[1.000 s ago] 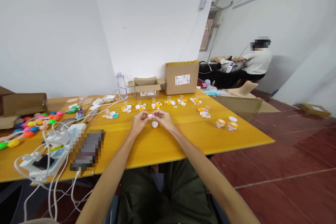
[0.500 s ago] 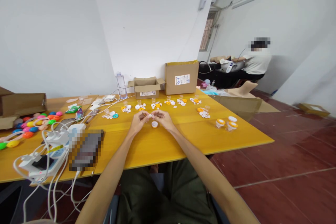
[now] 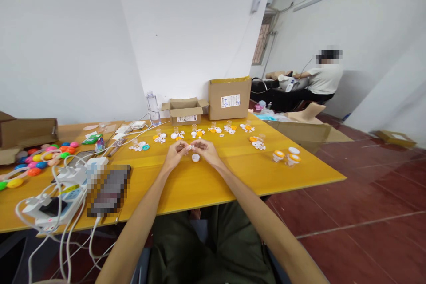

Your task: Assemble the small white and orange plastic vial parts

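My left hand [image 3: 176, 153] and my right hand [image 3: 205, 151] meet over the yellow table [image 3: 196, 186], fingertips pinched together. Between them is a small white plastic part [image 3: 190, 147], held from both sides; its exact shape is too small to make out. Just below the fingers a small round white cup-like piece [image 3: 195, 158] stands on the table, touched by neither hand. Beyond the hands lie several little groups of white and orange parts [image 3: 199, 133] with clear cups. To the right are assembled clear pieces with orange and white tops [image 3: 278, 155].
At left lie power strips [image 3: 71, 208] with tangled cables, a dark phone-like device [image 3: 111, 191] and colourful plastic balls [image 3: 40, 157]. An open carton [image 3: 184, 117], a taller box [image 3: 229, 100] and a water bottle [image 3: 153, 108] stand at the back. A person [image 3: 326, 77] sits far right.
Almost nothing differs. Both hands keep the small white part between their fingertips in the same place; the whole view has shifted very slightly.
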`<state>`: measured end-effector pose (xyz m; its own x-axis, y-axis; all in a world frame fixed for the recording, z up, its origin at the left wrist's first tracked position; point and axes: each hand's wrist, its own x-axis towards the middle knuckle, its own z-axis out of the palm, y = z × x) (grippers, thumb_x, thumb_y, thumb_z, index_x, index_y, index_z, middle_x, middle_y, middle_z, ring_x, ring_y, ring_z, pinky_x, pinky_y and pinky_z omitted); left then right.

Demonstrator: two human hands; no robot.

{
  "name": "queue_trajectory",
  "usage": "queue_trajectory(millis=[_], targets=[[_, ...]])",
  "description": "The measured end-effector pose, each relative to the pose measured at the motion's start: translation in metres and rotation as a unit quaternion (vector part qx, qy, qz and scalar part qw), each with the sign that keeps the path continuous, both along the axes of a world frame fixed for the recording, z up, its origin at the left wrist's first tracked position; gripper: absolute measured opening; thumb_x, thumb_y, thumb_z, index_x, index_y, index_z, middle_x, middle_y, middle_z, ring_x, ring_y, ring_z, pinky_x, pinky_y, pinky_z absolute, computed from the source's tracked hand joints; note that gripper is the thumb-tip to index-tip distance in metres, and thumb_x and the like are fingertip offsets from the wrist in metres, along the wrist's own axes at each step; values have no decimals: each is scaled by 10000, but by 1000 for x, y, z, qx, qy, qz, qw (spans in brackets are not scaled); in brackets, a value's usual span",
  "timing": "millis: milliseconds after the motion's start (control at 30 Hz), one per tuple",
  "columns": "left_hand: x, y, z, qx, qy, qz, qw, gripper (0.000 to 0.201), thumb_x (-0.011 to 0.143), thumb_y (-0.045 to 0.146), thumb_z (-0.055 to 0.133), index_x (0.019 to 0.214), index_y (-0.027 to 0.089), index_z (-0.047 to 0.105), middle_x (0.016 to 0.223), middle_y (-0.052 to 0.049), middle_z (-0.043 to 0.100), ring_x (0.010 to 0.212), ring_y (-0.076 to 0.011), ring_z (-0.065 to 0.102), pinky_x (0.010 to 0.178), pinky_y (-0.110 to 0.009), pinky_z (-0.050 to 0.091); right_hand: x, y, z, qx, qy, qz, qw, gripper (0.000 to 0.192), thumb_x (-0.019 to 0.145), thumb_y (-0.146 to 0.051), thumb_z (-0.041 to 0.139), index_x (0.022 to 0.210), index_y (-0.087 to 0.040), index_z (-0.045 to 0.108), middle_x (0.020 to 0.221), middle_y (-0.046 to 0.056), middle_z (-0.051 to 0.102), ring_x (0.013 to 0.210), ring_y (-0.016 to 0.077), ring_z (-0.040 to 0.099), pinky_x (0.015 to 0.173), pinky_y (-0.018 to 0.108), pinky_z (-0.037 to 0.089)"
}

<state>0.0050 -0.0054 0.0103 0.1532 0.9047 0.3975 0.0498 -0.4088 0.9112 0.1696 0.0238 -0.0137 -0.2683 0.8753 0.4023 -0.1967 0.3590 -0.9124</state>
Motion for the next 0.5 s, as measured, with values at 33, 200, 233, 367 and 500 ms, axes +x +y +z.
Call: queue_trajectory(millis=[33, 200, 233, 367, 500], targets=[[0, 0, 0, -2, -2, 0, 1000, 341, 692, 488, 785, 743, 181, 645, 651, 10, 646, 585, -133, 607, 604, -272, 519, 0, 0, 0, 1, 0, 0, 1000, 296, 633, -427, 813, 827, -223, 720, 819, 20, 718, 802, 182, 659, 803, 329, 535], [0, -2, 1, -15, -12, 3, 1000, 340, 704, 497, 767, 734, 189, 628, 637, 13, 628, 594, -133, 602, 610, -271, 512, -2, 0, -1, 10, 7, -8, 1000, 324, 622, -417, 825, 863, -229, 719, 869, 29, 721, 846, 182, 664, 832, 330, 531], [0, -2, 1, -18, -14, 3, 1000, 337, 707, 496, 764, 732, 190, 624, 636, 13, 625, 598, -133, 601, 613, -272, 511, -2, 0, -1, 11, 7, -9, 1000, 323, 622, -418, 826, 862, -229, 719, 873, 30, 722, 849, 182, 664, 836, 330, 529], [0, -4, 2, -32, -11, 0, 999, 331, 715, 496, 750, 728, 197, 609, 633, 11, 617, 613, -140, 602, 626, -277, 506, -2, 0, -1, 14, 1, -9, 1000, 308, 640, -433, 816, 852, -230, 719, 869, 28, 725, 843, 181, 665, 842, 333, 528], [-1, -6, 4, -40, -14, -9, 999, 329, 722, 493, 745, 728, 195, 605, 640, 7, 625, 620, -141, 609, 632, -275, 509, -2, -1, -1, 14, 1, -10, 1000, 300, 645, -423, 810, 852, -227, 719, 861, 26, 721, 834, 178, 663, 835, 329, 530]])
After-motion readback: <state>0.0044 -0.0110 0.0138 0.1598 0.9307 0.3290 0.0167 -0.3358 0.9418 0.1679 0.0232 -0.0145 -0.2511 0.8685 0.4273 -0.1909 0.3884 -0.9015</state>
